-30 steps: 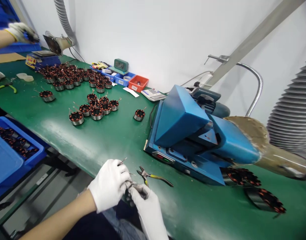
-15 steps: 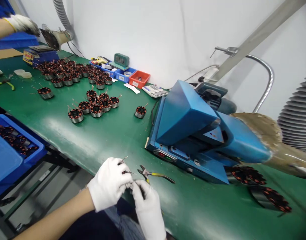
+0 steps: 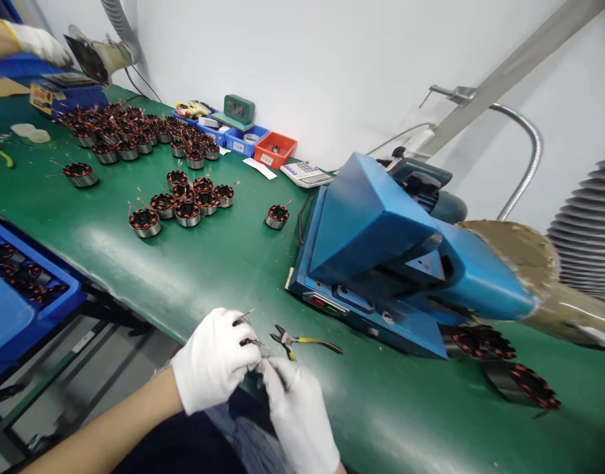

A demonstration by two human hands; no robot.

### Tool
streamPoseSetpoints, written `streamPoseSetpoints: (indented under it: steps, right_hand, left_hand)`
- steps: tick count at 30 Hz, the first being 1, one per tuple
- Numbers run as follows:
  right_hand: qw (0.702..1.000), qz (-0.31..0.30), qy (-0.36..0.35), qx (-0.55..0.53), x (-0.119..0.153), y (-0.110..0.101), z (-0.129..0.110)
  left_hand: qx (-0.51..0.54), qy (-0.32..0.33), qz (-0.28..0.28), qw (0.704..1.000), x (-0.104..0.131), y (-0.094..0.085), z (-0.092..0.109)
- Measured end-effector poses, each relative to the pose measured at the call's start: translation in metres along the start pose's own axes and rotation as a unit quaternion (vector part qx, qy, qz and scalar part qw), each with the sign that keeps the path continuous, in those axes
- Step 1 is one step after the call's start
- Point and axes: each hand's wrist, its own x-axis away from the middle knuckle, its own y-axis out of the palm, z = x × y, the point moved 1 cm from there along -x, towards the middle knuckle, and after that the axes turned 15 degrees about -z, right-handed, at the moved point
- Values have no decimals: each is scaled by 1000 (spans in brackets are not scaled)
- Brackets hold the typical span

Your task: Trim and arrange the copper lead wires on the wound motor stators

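My left hand [image 3: 216, 361], in a white glove, is closed around a part that it mostly hides; dark bits and thin wire ends [image 3: 246, 313] poke out between the fingers, like those of the wound copper rings. My right hand [image 3: 299, 408], also gloved, is pinched against the left fingertips, and whatever lies between its fingers is too hidden to name. Just beyond the hands, cutting pliers [image 3: 307, 340] with yellow and black handles lie on the green table [image 3: 223, 263]. A single wound copper ring [image 3: 277, 216] stands farther back.
A blue machine [image 3: 371, 243] stands at the right, with several rings beside it. More rings [image 3: 187, 212] are grouped at the left. Small bins [image 3: 275, 150] and a calculator [image 3: 306, 174] line the wall. A co-worker's gloved hand [image 3: 38, 45] is at the far left.
The view has shifted slightly. My right hand has turned a little, its fingertips still against my left hand. The co-worker's hand has moved slightly at the upper left.
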Motion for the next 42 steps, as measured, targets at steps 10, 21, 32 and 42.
streamPoseSetpoints:
  steps: [10, 21, 32, 42]
  right_hand:
    - [959, -216, 142, -112, -7, -27, -4]
    - [780, -174, 237, -552, 3, 8, -4]
    - [975, 40, -107, 193, 7, -7, 1]
    - [728, -62, 273, -626, 5, 14, -21]
  left_hand:
    - [24, 26, 0, 999, -1, -4, -2]
    - [-4, 31, -16, 999, -1, -6, 0]
    - [41, 11, -9, 999, 0, -2, -3]
    - [-12, 25, 13, 1000, -1, -4, 1]
